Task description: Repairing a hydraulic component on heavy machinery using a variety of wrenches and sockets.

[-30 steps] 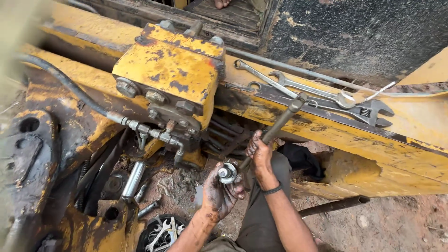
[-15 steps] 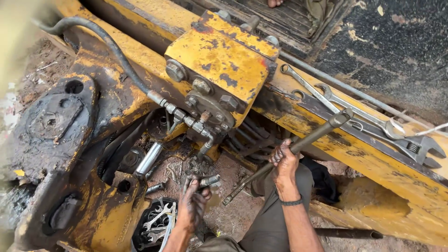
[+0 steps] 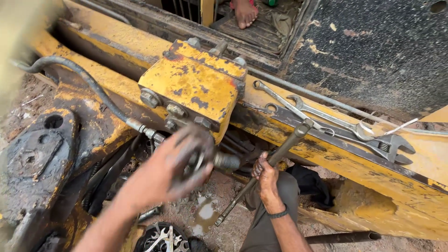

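- Left hand (image 3: 179, 161): raised in front of the yellow valve block (image 3: 196, 91), blurred by motion. Fingers curl around a small round metal fitting (image 3: 198, 161); its exact shape cannot be told through the blur.
- A threaded grey stub (image 3: 227, 161) shows just right of that hand, near the fitting; whether the two are joined cannot be told.
- Right hand (image 3: 265, 175): closed in a full fist around a long dark steel bar (image 3: 266, 170), gripping it near mid-length. A dark band sits on the wrist.
- The bar runs tilted, lower end near the ground below the hand, upper end resting against the yellow frame rail (image 3: 354, 163).
- On the rail, right of the block: two combination spanners (image 3: 322, 116) lying side by side and an adjustable wrench (image 3: 389, 148) with its jaw toward the right.
- A black hydraulic hose (image 3: 84, 77) curves in from the left and ends in a steel coupling under the block.
- Lower edge of view: a round tray of assorted spanners (image 3: 161, 235) on the ground, between the person's forearm and knee.
- Top of view: another person's bare foot (image 3: 243, 11) on the machine's floor plate.
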